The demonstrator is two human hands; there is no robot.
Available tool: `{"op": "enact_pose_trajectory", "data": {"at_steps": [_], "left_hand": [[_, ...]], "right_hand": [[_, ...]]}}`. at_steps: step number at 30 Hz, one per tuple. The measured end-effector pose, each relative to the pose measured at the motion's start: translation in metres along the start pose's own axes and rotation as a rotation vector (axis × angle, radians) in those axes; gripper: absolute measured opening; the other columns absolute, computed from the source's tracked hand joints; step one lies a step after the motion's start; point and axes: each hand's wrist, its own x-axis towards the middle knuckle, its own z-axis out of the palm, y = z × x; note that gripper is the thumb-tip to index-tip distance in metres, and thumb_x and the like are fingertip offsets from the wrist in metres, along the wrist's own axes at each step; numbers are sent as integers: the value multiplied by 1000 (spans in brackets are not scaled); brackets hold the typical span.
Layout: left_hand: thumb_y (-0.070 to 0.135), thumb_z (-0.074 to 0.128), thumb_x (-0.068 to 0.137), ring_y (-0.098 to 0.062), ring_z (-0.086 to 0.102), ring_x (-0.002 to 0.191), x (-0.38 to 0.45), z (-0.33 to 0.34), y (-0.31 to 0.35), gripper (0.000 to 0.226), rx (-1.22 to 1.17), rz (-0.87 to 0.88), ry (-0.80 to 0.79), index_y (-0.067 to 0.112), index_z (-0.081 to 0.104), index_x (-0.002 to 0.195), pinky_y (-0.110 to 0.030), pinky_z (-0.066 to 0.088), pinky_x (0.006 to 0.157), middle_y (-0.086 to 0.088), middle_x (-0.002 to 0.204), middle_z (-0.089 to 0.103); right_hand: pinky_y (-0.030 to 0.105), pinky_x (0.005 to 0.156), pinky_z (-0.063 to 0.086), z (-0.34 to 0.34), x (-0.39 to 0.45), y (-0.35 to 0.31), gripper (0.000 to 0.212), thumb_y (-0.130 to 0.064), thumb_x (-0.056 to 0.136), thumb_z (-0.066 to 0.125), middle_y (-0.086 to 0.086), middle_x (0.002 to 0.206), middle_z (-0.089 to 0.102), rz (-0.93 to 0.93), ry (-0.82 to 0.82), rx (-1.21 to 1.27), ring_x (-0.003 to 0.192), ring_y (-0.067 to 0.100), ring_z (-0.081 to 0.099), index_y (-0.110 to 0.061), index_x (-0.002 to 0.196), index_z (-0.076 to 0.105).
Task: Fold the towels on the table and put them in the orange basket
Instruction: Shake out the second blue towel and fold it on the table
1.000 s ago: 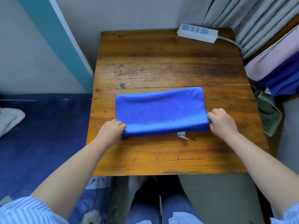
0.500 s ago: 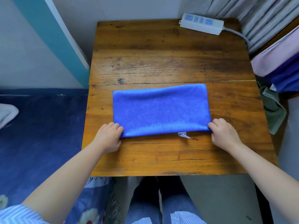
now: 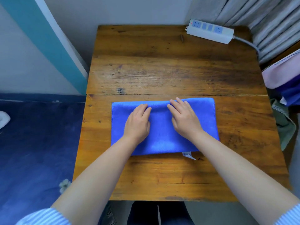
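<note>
A bright blue microfibre towel [image 3: 164, 127], folded into a wide rectangle, lies flat on the near half of a worn brown wooden table [image 3: 172, 65], just on the person's side of the seam that runs across the tabletop. A small white care label [image 3: 188, 155] sticks out from under its near edge, toward the right. Both bare hands rest palm down on top of the cloth, side by side and near its far edge. The left hand [image 3: 138, 122] lies flat with its fingers together and slightly bent at the tips, holding nothing. The right hand [image 3: 185, 117] is spread a little wider, its fingers straight and pressed onto the fabric, reaching the far folded edge. At the far right corner of the table sits a white power strip with blue sockets [image 3: 210, 31], its grey cable running off toward the pleated grey curtain [image 3: 259, 18]. Pink and blue folded fabrics [image 3: 287, 78] are stacked beyond the table's right side.
</note>
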Motion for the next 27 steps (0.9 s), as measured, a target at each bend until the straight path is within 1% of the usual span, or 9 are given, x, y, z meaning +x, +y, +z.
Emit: {"op": "enact_pose_trajectory", "data": {"at_steps": [2,4,6,9,12,16,20,24,27], "left_hand": [[8,34,94,-21,17,143,7,7,-4,49,42,-7,-18,6,28,142,-30,13,115,-9,152,24],[17,29,97,-18,9,145,11,14,-11,50,120,-19,-76,13,19,146,-29,4,116,-4,155,15],[28,25,99,-17,2,145,9,20,-17,52,205,-19,-149,19,9,147,-32,-1,116,0,157,6],[39,26,97,-22,-6,145,8,25,-23,56,243,-55,-183,25,4,147,-37,-4,116,0,157,-1],[45,26,96,-25,-9,144,10,28,-27,59,269,-75,-181,28,3,147,-41,-7,116,1,157,-4],[52,25,93,-26,-11,144,14,29,-32,61,290,-105,-180,32,2,146,-44,-9,114,4,157,-4],[55,26,92,-27,-11,144,14,25,-43,63,267,-192,-158,31,5,147,-45,-9,114,4,157,-3],[56,18,91,-27,-9,144,7,21,-57,62,242,-283,-115,31,8,146,-45,-6,114,2,157,-1],[51,28,94,-26,-8,144,3,22,-62,59,207,-328,-81,31,11,146,-47,-3,114,2,157,1]], "right_hand": [[57,99,36,9,10,1,37,2,77,56,25,125,56,21,-59,-10,119,46,49,8,114,59],[48,112,21,18,14,9,43,-10,90,46,18,143,39,50,-172,1,136,37,30,1,131,44],[41,116,7,27,11,16,51,-23,95,38,9,153,20,56,-281,-33,143,28,13,-8,142,26],[37,117,-4,35,5,24,58,-36,96,32,1,156,3,100,-363,-82,145,21,-1,-16,146,10],[38,116,-8,37,7,25,61,-42,96,30,-2,156,-1,131,-370,-92,144,20,-5,-19,146,6],[37,114,-12,40,14,22,62,-45,95,28,-3,157,-3,201,-358,-83,144,20,-8,-20,146,4],[37,113,-13,41,13,23,62,-46,95,27,-3,156,-3,217,-362,-95,144,20,-8,-21,146,3],[35,111,-14,40,11,25,62,-45,95,29,-2,157,-1,261,-338,-103,144,20,-6,-20,146,5],[35,110,-15,38,14,18,62,-44,95,29,1,157,0,331,-315,-90,144,20,-6,-17,147,7]]}}
